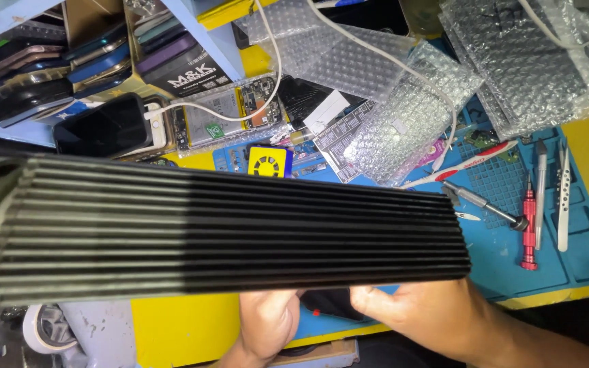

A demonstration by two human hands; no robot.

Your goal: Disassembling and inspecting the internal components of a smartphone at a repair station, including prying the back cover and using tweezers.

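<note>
Below ribbed black lamp bar [240, 232] | both hands' fingers grip dark phone [328, 303] | red screwdriver [529, 232] right.

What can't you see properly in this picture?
Head view only:
- The dark thing between the left hand and right hand: mostly hidden by the ribbed black bar.
- Both hands' fingertips: behind that bar, so the grip is unclear.
- The blue mat: its middle is covered by the bar.
- The tape roll: cut off by the bottom edge.
</note>
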